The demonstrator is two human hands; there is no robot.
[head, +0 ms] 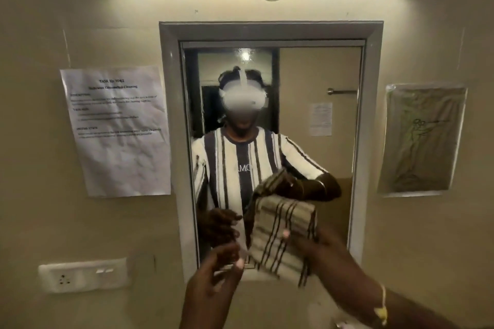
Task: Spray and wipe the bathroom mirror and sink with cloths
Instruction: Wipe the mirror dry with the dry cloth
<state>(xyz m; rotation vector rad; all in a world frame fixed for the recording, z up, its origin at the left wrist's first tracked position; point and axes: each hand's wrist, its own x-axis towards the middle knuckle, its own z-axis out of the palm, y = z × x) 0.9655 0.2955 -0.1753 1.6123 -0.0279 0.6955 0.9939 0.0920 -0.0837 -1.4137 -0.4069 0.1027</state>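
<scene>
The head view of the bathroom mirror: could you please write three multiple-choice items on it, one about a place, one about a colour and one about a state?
1. Where is the printed task sheet?
A. On the wall left of the mirror
B. On the mirror glass
C. On the wall above the light

2. What colours is the cloth?
A. Plain blue
B. Beige with dark stripes
C. Red and white checks

3. How is the cloth held?
A. Lying flat on a shelf
B. Hanging from a rail
C. Folded, gripped in the right hand

Answers:
1 A: the task sheet is stuck beside the mirror frame.
2 B: the cloth shows dark lines on beige.
3 C: the right hand grips it while the left hand is open beside it.
</scene>
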